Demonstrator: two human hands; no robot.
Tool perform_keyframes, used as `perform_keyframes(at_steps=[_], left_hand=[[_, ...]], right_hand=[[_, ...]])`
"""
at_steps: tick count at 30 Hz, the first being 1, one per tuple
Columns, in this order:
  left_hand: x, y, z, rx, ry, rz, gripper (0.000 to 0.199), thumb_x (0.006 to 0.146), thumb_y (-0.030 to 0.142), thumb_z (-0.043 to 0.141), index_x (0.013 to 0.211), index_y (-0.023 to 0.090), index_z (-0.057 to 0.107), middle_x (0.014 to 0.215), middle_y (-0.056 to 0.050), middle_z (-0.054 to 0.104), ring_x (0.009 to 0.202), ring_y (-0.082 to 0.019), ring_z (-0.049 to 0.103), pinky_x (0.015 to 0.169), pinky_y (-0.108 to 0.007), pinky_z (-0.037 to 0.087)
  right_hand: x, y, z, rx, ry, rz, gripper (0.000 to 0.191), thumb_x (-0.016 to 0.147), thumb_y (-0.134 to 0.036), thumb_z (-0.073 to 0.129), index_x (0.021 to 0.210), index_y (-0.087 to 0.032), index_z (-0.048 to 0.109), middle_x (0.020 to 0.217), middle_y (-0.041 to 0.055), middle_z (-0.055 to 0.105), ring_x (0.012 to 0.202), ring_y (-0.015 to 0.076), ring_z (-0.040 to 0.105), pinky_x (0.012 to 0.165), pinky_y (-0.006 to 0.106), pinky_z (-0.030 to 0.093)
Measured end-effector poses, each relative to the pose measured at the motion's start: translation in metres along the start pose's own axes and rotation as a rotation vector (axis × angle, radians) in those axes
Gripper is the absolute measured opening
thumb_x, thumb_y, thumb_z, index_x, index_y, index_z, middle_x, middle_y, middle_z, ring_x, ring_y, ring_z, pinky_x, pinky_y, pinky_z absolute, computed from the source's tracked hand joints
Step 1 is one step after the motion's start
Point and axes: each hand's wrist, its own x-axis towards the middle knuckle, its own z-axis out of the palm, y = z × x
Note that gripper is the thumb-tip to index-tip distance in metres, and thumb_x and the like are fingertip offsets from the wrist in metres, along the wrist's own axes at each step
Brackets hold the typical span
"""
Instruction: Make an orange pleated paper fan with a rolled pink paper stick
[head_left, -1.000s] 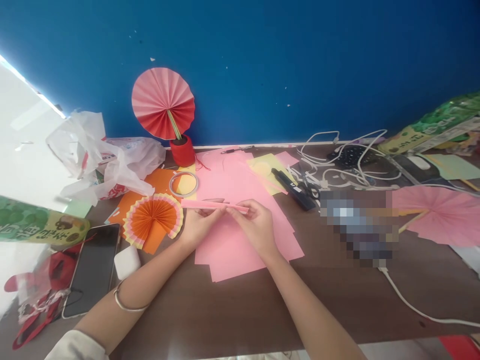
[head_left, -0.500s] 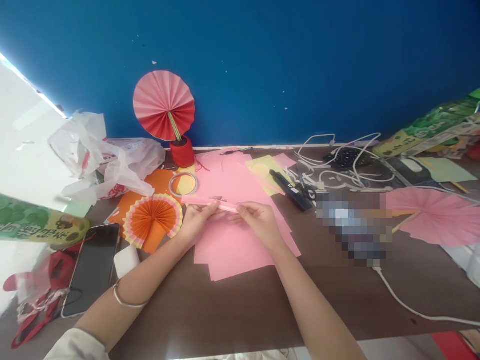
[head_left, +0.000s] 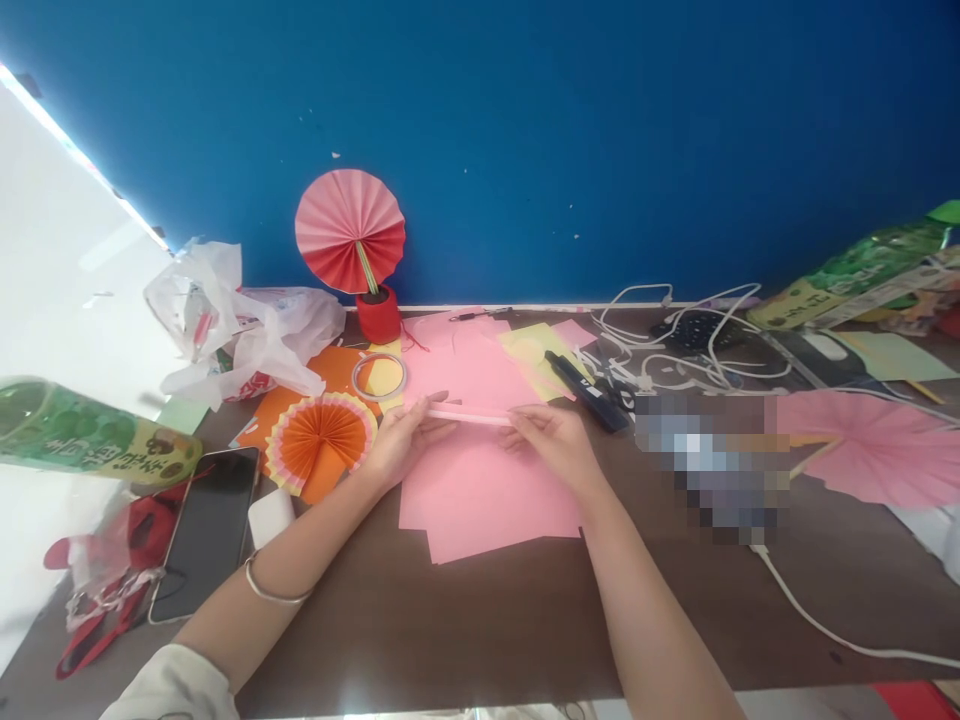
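Observation:
A narrow folded strip of pink paper (head_left: 471,415) stretches level between my two hands, over a loose stack of pink paper sheets (head_left: 487,495). My left hand (head_left: 403,437) pinches its left end between thumb and fingers. At the opposite end, my right hand (head_left: 551,437) grips it with thumb and forefinger. Left of my left hand lies an orange pleated paper fan (head_left: 321,440) with a yellow and pink border, resting on orange paper (head_left: 281,395). Behind it is a roll of tape (head_left: 379,377).
A pink paper fan (head_left: 350,225) stands in a red pot (head_left: 379,315) by the blue wall. A black cutter-like tool (head_left: 585,390), white cables (head_left: 705,365) and another pink fan (head_left: 885,450) lie rightward. A phone (head_left: 210,530), white case (head_left: 271,517) and green bottle (head_left: 97,435) are at left.
My hands have moved farther apart along the strip, the right one shifting rightward. The left end no longer sticks out past my left hand. The whole view has shifted slightly.

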Motion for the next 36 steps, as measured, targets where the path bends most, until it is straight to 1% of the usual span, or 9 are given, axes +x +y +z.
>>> perform_keyframes(at_steps=[4,9,11,17,24,29,32,34,36], left_hand=[[0.000,-0.001,0.000,0.054,-0.012,-0.027,0.039,0.075,0.045,0.062,0.095,0.013,0.067,0.092,-0.013,0.071,0.091,-0.025,0.066,0.088,-0.041,0.049],[-0.001,-0.003,0.000,0.205,-0.014,0.051,0.032,0.071,0.043,0.065,0.084,0.014,0.069,0.109,-0.011,0.065,0.085,-0.023,0.068,0.081,-0.035,0.054],[-0.001,-0.004,-0.001,0.286,0.006,0.064,0.033,0.071,0.044,0.065,0.087,0.015,0.069,0.104,-0.011,0.068,0.079,-0.021,0.068,0.078,-0.034,0.055],[-0.003,-0.002,0.002,0.415,0.022,0.066,0.031,0.069,0.043,0.066,0.077,0.013,0.069,0.074,-0.008,0.071,0.065,-0.017,0.067,0.066,-0.028,0.055],[0.001,-0.002,-0.005,0.374,-0.120,0.070,0.038,0.071,0.042,0.065,0.086,0.008,0.066,0.087,-0.014,0.071,0.073,-0.019,0.068,0.077,-0.034,0.053],[0.007,-0.004,-0.009,0.263,-0.092,0.062,0.030,0.068,0.034,0.069,0.080,0.010,0.057,0.083,-0.014,0.071,0.076,-0.022,0.068,0.079,-0.039,0.052],[0.010,-0.008,-0.008,0.183,-0.019,0.079,0.031,0.071,0.029,0.068,0.090,0.013,0.050,0.078,-0.011,0.071,0.074,-0.021,0.069,0.080,-0.042,0.051],[0.012,-0.011,-0.007,0.145,0.012,0.113,0.030,0.070,0.031,0.068,0.086,0.014,0.048,0.078,-0.010,0.070,0.074,-0.020,0.069,0.079,-0.041,0.052],[0.011,-0.013,-0.007,0.141,0.022,0.149,0.034,0.067,0.035,0.071,0.082,0.014,0.048,0.077,-0.009,0.070,0.071,-0.019,0.068,0.076,-0.039,0.052]], right_hand=[[-0.001,-0.005,-0.011,-0.036,0.006,-0.015,0.034,0.064,-0.046,0.070,0.076,-0.014,0.066,0.061,0.0046,0.068,0.049,0.0155,0.062,0.052,0.029,0.053],[0.002,-0.002,-0.022,-0.114,-0.002,-0.052,0.029,0.068,-0.042,0.069,0.076,-0.014,0.065,0.057,0.0016,0.064,0.047,0.0128,0.059,0.051,0.026,0.048],[0.005,0.002,-0.023,-0.128,0.008,-0.076,0.028,0.071,-0.041,0.066,0.079,-0.015,0.064,0.055,-0.0003,0.061,0.046,0.0119,0.057,0.050,0.025,0.046],[0.014,0.014,-0.016,-0.056,0.283,-0.236,0.025,0.075,-0.040,0.061,0.085,-0.017,0.060,0.060,-0.0019,0.059,0.049,0.0104,0.054,0.054,0.025,0.045],[0.021,0.027,-0.010,-0.144,0.419,-0.336,0.029,0.078,-0.044,0.055,0.084,-0.015,0.059,0.057,-0.0015,0.055,0.054,0.0133,0.055,0.056,0.027,0.045],[0.027,0.036,-0.008,-0.227,0.455,-0.405,0.032,0.080,-0.045,0.051,0.086,-0.015,0.057,0.067,0.0035,0.060,0.061,0.0163,0.058,0.061,0.031,0.047],[0.030,0.040,-0.008,-0.367,0.552,-0.542,0.033,0.082,-0.042,0.048,0.100,-0.015,0.055,0.089,0.0102,0.062,0.077,0.0205,0.060,0.070,0.036,0.048],[0.029,0.041,-0.007,-0.522,0.615,-0.720,0.033,0.083,-0.037,0.048,0.105,-0.013,0.053,0.098,0.0150,0.060,0.090,0.0250,0.058,0.077,0.042,0.046],[0.026,0.039,-0.002,-0.694,0.590,-0.932,0.027,0.084,-0.030,0.048,0.102,-0.012,0.055,0.101,0.0173,0.060,0.097,0.0279,0.056,0.083,0.046,0.043]])
